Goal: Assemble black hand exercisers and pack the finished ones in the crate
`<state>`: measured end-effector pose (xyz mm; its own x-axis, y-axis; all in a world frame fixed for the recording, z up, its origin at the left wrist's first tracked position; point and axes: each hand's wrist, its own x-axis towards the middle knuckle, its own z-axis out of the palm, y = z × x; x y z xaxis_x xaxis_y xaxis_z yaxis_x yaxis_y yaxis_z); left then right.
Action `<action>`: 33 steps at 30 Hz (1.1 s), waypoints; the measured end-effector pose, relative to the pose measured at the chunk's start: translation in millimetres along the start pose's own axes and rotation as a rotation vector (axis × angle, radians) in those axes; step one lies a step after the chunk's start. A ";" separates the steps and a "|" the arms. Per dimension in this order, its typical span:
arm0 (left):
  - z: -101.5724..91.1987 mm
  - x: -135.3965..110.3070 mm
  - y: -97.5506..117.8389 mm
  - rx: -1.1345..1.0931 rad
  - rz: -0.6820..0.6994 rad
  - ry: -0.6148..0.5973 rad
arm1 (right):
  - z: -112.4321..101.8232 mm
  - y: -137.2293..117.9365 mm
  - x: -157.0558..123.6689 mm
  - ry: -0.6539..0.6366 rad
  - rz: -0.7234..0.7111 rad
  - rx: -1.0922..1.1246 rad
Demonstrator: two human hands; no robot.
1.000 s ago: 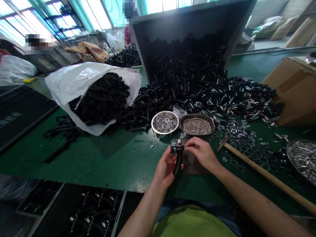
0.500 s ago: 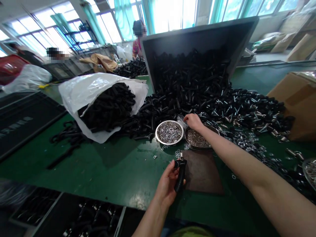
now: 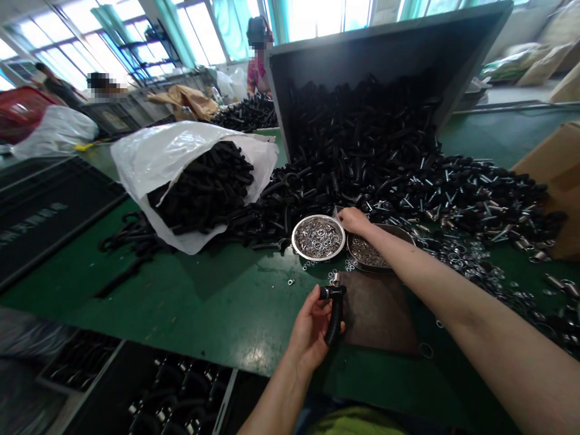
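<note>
My left hand [image 3: 309, 332] is wrapped round a curved black handle [image 3: 336, 314]. A shiny metal fitting [image 3: 336, 278] sticks up from the handle's top, and a short black end points left. Beyond the two bowls, my right hand [image 3: 355, 220] has its fingertips pressed together by a scrap of clear plastic [image 3: 338, 211]; what they hold is too small to make out. The left metal bowl [image 3: 296, 250] contains rings and small metal parts. Under my right forearm stands a second bowl [image 3: 362, 266] of small metal pieces. A brown mat [image 3: 380, 314] lies beside the handle.
Black handles spill from a tipped grey bin [image 3: 389, 42] and a white sack [image 3: 149, 148]. Loose metal rings [image 3: 471, 257] lie on the right, near a cardboard box [image 3: 555, 169]. Crates with handles [image 3: 174, 396] stand below the table's front edge. Another person [image 3: 259, 72] is across the table.
The view has shifted slightly. My right hand stays behind the bowls, its fingers now nearer the left bowl's rim. My left hand still holds the handle at nearly the same spot.
</note>
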<state>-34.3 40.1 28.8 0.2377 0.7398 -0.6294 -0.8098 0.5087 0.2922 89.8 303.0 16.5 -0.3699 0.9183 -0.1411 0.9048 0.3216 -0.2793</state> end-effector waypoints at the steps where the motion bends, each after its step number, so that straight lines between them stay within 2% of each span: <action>1: 0.0 0.0 0.2 -0.003 -0.002 -0.008 | 0.2 1.1 -1.1 0.025 0.003 0.019; 7: -0.6 0.3 -1.2 -0.022 -0.003 -0.064 | -0.5 6.2 -11.6 0.168 0.016 0.187; 12: 0.2 -1.1 -3.9 -0.040 -0.007 -0.081 | -10.6 8.0 -31.8 0.303 0.032 0.402; 15: 0.8 -2.5 -5.7 -0.045 -0.008 -0.091 | -17.3 8.8 -61.2 0.326 0.007 0.555; 18: 2.2 -3.5 -7.7 -0.048 -0.019 -0.100 | -16.9 8.1 -107.5 0.298 -0.007 0.666; 22: 6.4 -3.5 -12.0 -0.046 -0.043 -0.111 | -3.7 -1.6 -178.6 0.125 -0.030 0.973; 25: 10.6 -2.9 -17.7 -0.035 -0.054 -0.112 | 9.2 -13.8 -218.1 0.117 0.034 1.094; 29: 15.9 -2.9 -26.4 -0.015 -0.067 -0.133 | 21.4 -23.4 -237.9 0.236 0.085 1.083; 33: 19.0 -3.2 -32.2 -0.005 -0.072 -0.146 | 25.9 -22.5 -236.8 0.329 -0.042 0.991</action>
<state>1.2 29.7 35.1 0.3701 0.7581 -0.5370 -0.7904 0.5607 0.2468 151.7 72.3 31.6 -0.1865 0.9762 0.1106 0.2588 0.1574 -0.9530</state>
